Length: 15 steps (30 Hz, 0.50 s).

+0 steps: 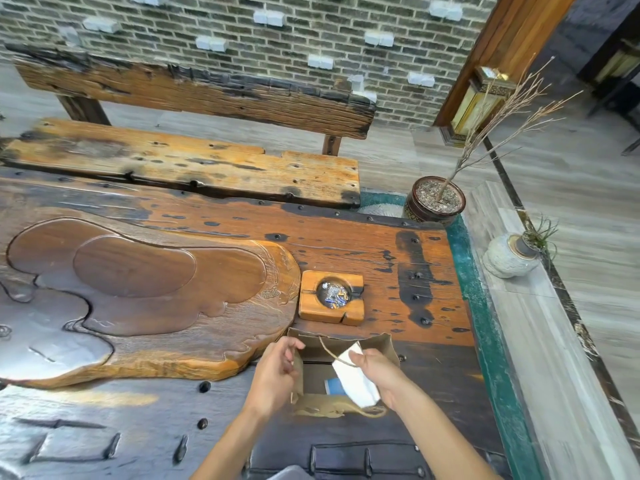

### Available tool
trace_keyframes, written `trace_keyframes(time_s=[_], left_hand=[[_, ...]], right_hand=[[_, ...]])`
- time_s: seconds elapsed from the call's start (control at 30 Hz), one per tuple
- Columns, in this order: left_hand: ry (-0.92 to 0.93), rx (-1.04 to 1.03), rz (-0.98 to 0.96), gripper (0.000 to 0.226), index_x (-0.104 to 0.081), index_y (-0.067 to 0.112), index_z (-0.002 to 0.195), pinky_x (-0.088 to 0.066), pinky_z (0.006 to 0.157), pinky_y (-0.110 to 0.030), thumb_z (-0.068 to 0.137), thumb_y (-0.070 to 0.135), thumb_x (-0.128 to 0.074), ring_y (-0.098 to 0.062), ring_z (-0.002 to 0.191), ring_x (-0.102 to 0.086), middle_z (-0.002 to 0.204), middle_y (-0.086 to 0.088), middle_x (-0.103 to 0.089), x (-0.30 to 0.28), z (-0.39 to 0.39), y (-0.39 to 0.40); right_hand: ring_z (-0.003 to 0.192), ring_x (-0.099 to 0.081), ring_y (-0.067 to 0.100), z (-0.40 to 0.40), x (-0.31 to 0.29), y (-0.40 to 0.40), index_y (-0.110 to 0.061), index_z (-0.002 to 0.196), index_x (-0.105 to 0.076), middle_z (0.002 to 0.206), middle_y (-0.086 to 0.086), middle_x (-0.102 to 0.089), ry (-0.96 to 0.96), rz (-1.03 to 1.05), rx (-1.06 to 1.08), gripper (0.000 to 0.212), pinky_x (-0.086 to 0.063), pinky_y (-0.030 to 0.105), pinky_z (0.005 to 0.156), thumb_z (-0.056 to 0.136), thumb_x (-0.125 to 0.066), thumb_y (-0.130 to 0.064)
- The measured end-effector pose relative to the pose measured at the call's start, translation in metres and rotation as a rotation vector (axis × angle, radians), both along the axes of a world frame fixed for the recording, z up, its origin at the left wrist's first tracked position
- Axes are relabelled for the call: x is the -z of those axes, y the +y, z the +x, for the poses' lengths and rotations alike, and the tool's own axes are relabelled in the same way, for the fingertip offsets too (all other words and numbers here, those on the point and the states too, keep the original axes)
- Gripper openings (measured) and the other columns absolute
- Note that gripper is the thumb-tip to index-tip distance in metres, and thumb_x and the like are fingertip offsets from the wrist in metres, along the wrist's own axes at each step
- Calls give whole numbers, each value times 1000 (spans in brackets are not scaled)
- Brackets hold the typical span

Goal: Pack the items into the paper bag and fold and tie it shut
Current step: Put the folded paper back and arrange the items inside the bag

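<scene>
A brown paper bag (377, 344) with twine handles stands open on the dark wooden table, near its front right. My right hand (379, 374) holds a white packet (353, 379) tilted over the bag's mouth. A blue item (335, 386) lies at the bottom inside the bag. My left hand (273, 374) is at the bag's left rim, fingers curled beside the edge; whether it pinches the paper is unclear.
A square wooden ashtray (313, 308) with wrappers in its bowl sits just behind the bag. A large carved tea tray (138, 306) fills the table's left. A bench (207, 164) stands beyond the table. Two potted plants, a dark pot (420, 206) and a stone pot (502, 261), line the right ledge.
</scene>
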<state>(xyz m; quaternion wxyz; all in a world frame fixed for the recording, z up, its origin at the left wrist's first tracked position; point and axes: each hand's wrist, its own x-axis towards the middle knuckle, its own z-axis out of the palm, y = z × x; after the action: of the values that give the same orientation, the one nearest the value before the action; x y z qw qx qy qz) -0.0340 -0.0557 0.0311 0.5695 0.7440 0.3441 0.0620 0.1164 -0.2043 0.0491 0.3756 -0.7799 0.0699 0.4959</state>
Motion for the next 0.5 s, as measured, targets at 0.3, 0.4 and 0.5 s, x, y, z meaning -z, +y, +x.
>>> trace_keyframes(time_s=[0.3,0.4,0.5], left_hand=[[-17,25,-155,74,-63,42,90,-45,60,-15,68,-26,-42,-4,62,-45,85,3,-43,-5,-2,3],[-8,20,-184,71,-63,42,92,-45,61,-17,72,-24,-46,-6,62,-44,86,3,-43,-5,-4,5],[6,-3,-197,68,-63,38,98,-42,60,-19,72,-23,-47,-10,65,-44,86,4,-43,-3,-6,9]], right_hand=[[78,-51,17,-8,36,26,-5,112,-50,90,6,-52,138,-10,3,23,-42,29,64,100,-53,-24],[75,-51,12,-5,44,35,0,110,-55,87,4,-54,118,0,-37,21,-42,25,62,101,-51,-20],[75,-52,10,-1,46,45,-9,87,-58,86,3,-57,130,21,-84,21,-42,20,62,103,-44,-9]])
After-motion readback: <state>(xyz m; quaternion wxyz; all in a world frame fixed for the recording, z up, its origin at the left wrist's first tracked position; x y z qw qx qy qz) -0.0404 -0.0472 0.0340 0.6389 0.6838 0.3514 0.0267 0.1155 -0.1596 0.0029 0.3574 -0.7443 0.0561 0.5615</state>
